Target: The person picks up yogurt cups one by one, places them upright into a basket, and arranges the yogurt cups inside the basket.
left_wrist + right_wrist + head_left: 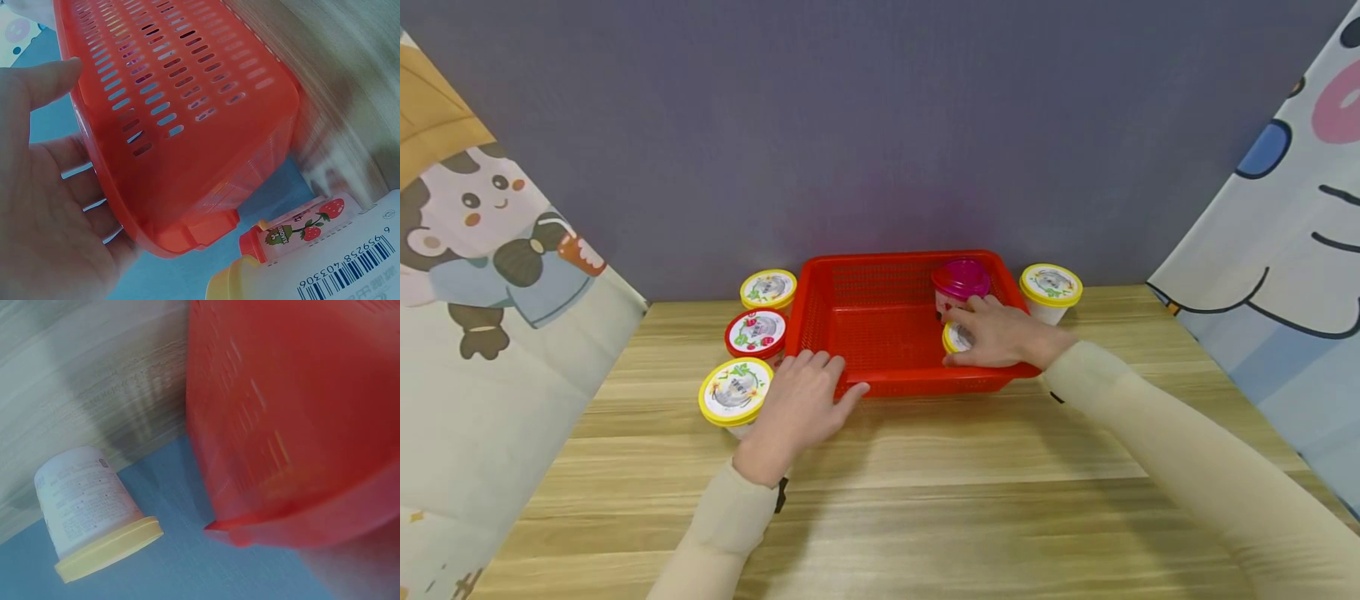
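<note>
My right hand [988,332] reaches over the right side of a red plastic basket [880,387]. Its thumb and fingers hold a small cup with a yellow-rimmed lid [957,337] low inside the basket. Just behind stands a pink cup with a magenta lid [962,279]. In the right wrist view the basket wall hides most of that hand. My left hand [801,400] lies over the basket's front left corner, fingers extended across the rim. In the left wrist view, its thumb [53,80] is spread apart and touches the rim.
Left of the basket stand a yellow-lidded cup [768,289], a red-lidded strawberry cup [756,332] and a nearer yellow-lidded cup [736,391]. Another yellow-lidded cup [1051,286] stands beyond the basket's right side. A grey-blue wall [880,125] rises behind the wooden table [925,517].
</note>
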Motion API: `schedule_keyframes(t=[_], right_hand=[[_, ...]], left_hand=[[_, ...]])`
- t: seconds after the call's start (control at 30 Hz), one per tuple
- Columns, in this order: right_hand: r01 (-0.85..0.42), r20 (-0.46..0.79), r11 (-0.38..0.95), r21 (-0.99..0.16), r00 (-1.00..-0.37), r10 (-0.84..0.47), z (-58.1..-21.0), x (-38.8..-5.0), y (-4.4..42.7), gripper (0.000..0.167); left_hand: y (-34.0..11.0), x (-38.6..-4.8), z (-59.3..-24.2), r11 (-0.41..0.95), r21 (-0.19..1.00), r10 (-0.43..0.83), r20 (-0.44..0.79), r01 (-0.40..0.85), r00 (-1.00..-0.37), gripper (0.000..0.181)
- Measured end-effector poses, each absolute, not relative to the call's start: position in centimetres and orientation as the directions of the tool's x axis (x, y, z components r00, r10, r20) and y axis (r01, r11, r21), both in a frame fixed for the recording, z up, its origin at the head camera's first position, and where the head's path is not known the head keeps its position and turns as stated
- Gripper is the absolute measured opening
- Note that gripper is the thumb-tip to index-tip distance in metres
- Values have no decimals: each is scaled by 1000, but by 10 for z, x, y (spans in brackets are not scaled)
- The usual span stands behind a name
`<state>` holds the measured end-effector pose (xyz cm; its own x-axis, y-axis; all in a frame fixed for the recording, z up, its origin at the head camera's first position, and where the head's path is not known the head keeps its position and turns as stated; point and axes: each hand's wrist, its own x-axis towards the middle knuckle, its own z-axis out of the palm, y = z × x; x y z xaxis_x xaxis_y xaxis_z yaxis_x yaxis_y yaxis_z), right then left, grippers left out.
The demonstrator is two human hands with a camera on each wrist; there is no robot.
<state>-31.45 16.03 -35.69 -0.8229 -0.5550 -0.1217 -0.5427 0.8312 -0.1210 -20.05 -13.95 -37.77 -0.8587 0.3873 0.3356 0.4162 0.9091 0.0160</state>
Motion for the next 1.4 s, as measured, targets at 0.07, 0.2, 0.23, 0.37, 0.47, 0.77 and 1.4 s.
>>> schedule_keyframes(t=[0.07, 0.2, 0.23, 0.37, 0.47, 0.77, 1.4], right_hand=[[-542, -132, 833, -113, -823, -553, -357, -315, 160, 84], [-536, -154, 837, -105, -823, -547, -356, -315, 159, 89], [-534, -157, 839, -105, -824, -545, -355, -315, 159, 90], [-530, -168, 841, -107, -824, -541, -354, -315, 160, 92], [-525, -173, 844, -111, -826, -536, -354, -313, 160, 93], [-532, -155, 840, -107, -826, -543, -351, -312, 162, 95], [-507, -130, 855, -107, -845, -518, -344, -304, 167, 89]], left_hand=[[-139, -201, -378, 911, 17, 385, 324, 412, -864, 39], [-139, -201, -377, 914, 20, 380, 308, 405, -872, 39], [-139, -201, -377, 914, 22, 379, 307, 405, -873, 40], [-139, -200, -376, 913, 24, 380, 316, 408, -869, 40], [-138, -199, -376, 911, 27, 382, 321, 412, -867, 40], [-139, -200, -377, 910, 24, 384, 327, 413, -864, 38], [-138, -198, -374, 911, 26, 384, 316, 413, -867, 38]])
